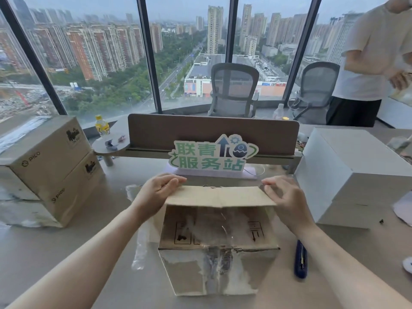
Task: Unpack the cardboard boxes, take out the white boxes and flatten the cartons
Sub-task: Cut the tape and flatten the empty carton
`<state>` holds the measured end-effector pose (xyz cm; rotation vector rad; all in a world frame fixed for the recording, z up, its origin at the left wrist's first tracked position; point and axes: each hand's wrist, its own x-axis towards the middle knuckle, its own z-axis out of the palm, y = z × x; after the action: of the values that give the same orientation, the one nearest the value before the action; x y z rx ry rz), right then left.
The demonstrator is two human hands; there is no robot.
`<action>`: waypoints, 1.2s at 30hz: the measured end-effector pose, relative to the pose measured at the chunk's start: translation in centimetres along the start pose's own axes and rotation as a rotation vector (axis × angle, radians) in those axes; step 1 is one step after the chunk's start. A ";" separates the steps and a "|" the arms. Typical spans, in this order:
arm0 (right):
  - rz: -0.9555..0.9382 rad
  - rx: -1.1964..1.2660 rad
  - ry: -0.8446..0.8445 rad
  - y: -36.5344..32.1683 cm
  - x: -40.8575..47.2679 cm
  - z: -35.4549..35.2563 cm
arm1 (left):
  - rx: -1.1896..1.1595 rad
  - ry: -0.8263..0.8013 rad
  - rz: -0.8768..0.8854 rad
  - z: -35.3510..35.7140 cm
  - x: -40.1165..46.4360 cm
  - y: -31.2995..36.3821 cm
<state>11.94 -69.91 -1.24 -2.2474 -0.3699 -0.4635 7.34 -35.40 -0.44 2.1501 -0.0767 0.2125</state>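
A taped brown cardboard carton (pixel 218 248) stands on the desk right in front of me, its near flap (pixel 220 196) lifted up. My left hand (pixel 156 194) grips the flap's left end with curled fingers. My right hand (pixel 283 195) pinches the flap's right corner. The raised flap hides the carton's inside. Two white boxes (pixel 347 177) are stacked at the right of the desk. Two more brown cartons (pixel 51 168) marked PICO are stacked at the left.
A blue utility knife (pixel 301 259) lies right of the carton. A green-lettered sign (pixel 211 156) stands behind it, against a brown divider (pixel 214 130). Loose clear tape (pixel 140 248) lies at the carton's left. A person (pixel 367 61) stands at the far right near two chairs (pixel 234 90).
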 end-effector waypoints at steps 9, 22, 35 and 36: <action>0.088 0.315 -0.088 -0.3 -5.3 0.2 | 0.175 0.399 0.034 1.6 -5.8 -1.1; 0.325 0.304 -0.543 0.7 -2.5 1.0 | 0.083 -0.063 -0.269 1.7 -4.4 1.1; 0.505 0.762 -0.420 2.0 -6.9 1.0 | -0.452 0.122 -0.359 3.3 -7.8 -1.1; 0.531 0.778 -0.430 2.4 -7.5 1.3 | -0.469 0.101 -0.377 3.5 -8.3 -1.4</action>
<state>6.53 -71.34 -6.89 -1.5593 -0.1153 0.3988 -0.15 -37.76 -4.99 1.6456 0.3076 0.0713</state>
